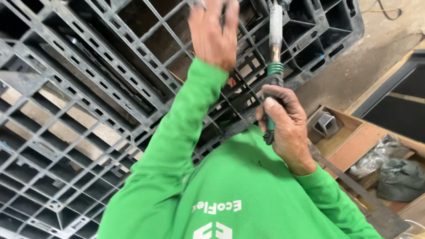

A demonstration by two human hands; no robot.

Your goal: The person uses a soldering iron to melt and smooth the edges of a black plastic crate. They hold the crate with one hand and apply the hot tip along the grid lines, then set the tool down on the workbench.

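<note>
Both hands are busy: the left hand (212, 33), blurred, spreads open against the black plastic pallet (88, 88), and the right hand (285, 126) clamps the green-handled tool (275, 48) aimed at its ribs, so the work seems midway.

the pallet (88, 88) is dark grey with a grid pattern; the sleeves (177, 146) bright green; the tool (275, 44) is pale grey with a green collar and dark grip.

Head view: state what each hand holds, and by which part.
Right hand grips a tool by its dark-green handle, metal barrel pointing away. Left hand, blurred, lies against the grey plastic pallet, holding nothing visible.
</note>
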